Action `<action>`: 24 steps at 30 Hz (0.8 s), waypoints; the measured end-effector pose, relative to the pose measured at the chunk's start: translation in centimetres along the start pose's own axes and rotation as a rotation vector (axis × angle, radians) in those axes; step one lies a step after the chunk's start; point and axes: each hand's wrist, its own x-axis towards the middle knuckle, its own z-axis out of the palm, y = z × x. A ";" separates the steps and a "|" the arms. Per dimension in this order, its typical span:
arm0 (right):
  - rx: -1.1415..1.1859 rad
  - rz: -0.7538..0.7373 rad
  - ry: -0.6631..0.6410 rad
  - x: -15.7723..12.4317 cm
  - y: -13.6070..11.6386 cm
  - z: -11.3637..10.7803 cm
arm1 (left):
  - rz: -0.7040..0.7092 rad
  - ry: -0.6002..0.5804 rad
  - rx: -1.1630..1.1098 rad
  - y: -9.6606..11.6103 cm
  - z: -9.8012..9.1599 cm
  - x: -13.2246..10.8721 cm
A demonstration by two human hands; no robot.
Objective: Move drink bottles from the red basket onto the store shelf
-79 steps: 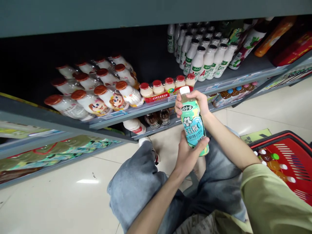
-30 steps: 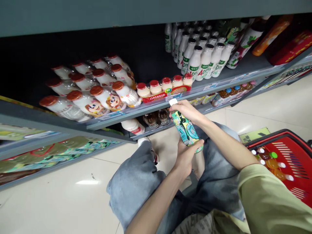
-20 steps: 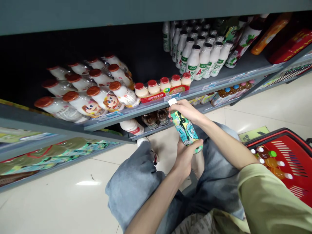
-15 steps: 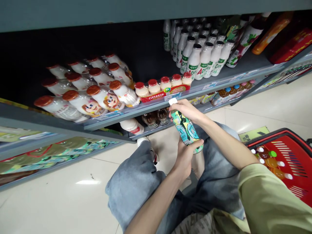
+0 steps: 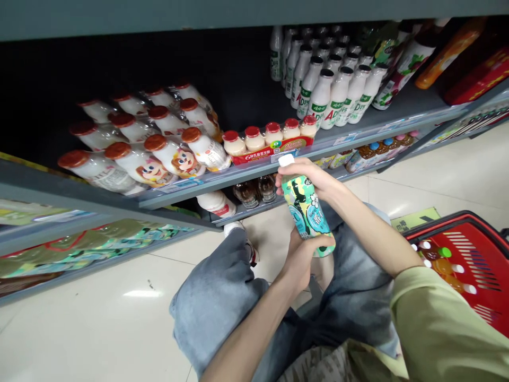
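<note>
Both hands hold one drink bottle [image 5: 306,207] with a white cap and a green, yellow and black patterned label with blue circles. My right hand [image 5: 308,175] grips its neck just below the cap. Around the lower end wraps my left hand [image 5: 304,254], its thumb lying across the label near the base. The bottle is tilted, cap toward the shelf, above my knees. Just beyond the cap, a pack of small red-capped yogurt drinks [image 5: 272,140] sits at the shelf's front edge.
White bottles with orange caps [image 5: 159,154] fill the shelf's left part; white bottles with green labels [image 5: 322,101] stand right of centre. A red basket [image 5: 477,265] with several drink bottles stands at my right. Lower shelves hold more bottles [image 5: 246,193].
The bottle has turned slightly about its length in my hands, bringing more of the blue circle and a white flower into view. The camera view has shifted a little.
</note>
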 end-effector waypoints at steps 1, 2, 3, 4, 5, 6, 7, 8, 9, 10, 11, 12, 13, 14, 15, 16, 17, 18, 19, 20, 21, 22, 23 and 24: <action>0.046 0.022 -0.057 -0.1 -0.1 -0.1 | -0.016 -0.036 -0.012 0.1 0.0 -0.1; 0.093 0.048 -0.125 -0.2 -0.2 -0.2 | -0.035 -0.078 -0.029 0.1 0.0 -0.3; 0.135 0.071 -0.197 -0.2 -0.3 -0.4 | -0.056 -0.121 -0.048 0.1 0.0 -0.4; 0.168 0.084 -0.266 -0.3 -0.3 -0.6 | -0.079 -0.160 -0.067 0.1 -0.1 -0.5; 0.194 0.081 -0.325 -0.3 -0.3 -0.7 | -0.101 -0.196 -0.082 0.1 -0.1 -0.5; 0.213 0.066 -0.368 -0.3 -0.3 -0.9 | -0.122 -0.226 -0.094 0.2 -0.1 -0.6; 0.226 0.044 -0.398 -0.3 -0.3 -1.1 | -0.138 -0.252 -0.100 0.2 -0.1 -0.6; 0.240 0.022 -0.419 -0.3 -0.3 -1.2 | -0.148 -0.270 -0.102 0.3 -0.1 -0.7; 0.257 -0.001 -0.432 -0.3 -0.3 -1.3 | -0.153 -0.283 -0.101 0.4 0.0 -0.7; 0.277 -0.027 -0.436 -0.3 -0.3 -1.4 | -0.153 -0.295 -0.095 0.5 0.0 -0.8; 0.298 -0.053 -0.429 -0.4 -0.3 -1.4 | -0.151 -0.304 -0.085 0.6 0.0 -0.8; 0.318 -0.075 -0.413 -0.4 -0.4 -1.4 | -0.150 -0.311 -0.072 0.7 0.0 -0.8; 0.333 -0.091 -0.388 -0.4 -0.4 -1.4 | -0.150 -0.317 -0.058 0.9 0.0 -0.8; 0.340 -0.096 -0.358 -0.4 -0.5 -1.4 | -0.151 -0.322 -0.050 1.0 -0.1 -0.8; 0.338 -0.091 -0.326 -0.4 -0.6 -1.3 | -0.154 -0.329 -0.048 1.1 -0.1 -0.7; 0.331 -0.077 -0.292 -0.4 -0.7 -1.3 | -0.160 -0.336 -0.049 1.1 -0.2 -0.6; 0.322 -0.058 -0.255 -0.4 -0.8 -1.3 | -0.169 -0.340 -0.055 1.2 -0.3 -0.4; 0.315 -0.038 -0.217 -0.4 -0.8 -1.3 | -0.179 -0.345 -0.067 1.2 -0.4 -0.2; 0.309 -0.017 -0.174 -0.3 -0.9 -1.3 | -0.190 -0.346 -0.083 1.2 -0.4 0.0; 0.302 0.005 -0.131 -0.3 -0.9 -1.3 | -0.201 -0.346 -0.101 1.2 -0.5 0.2; 0.295 0.029 -0.090 -0.3 -1.0 -1.3 | -0.209 -0.345 -0.117 1.2 -0.6 0.4; 0.286 0.052 -0.054 -0.3 -1.1 -1.4 | -0.210 -0.344 -0.130 1.1 -0.6 0.6; 0.277 0.071 -0.025 -0.3 -1.2 -1.5 | -0.203 -0.346 -0.135 1.1 -0.7 0.7; 0.269 0.085 -0.002 -0.3 -1.3 -1.6 | -0.192 -0.351 -0.132 1.1 -0.7 0.8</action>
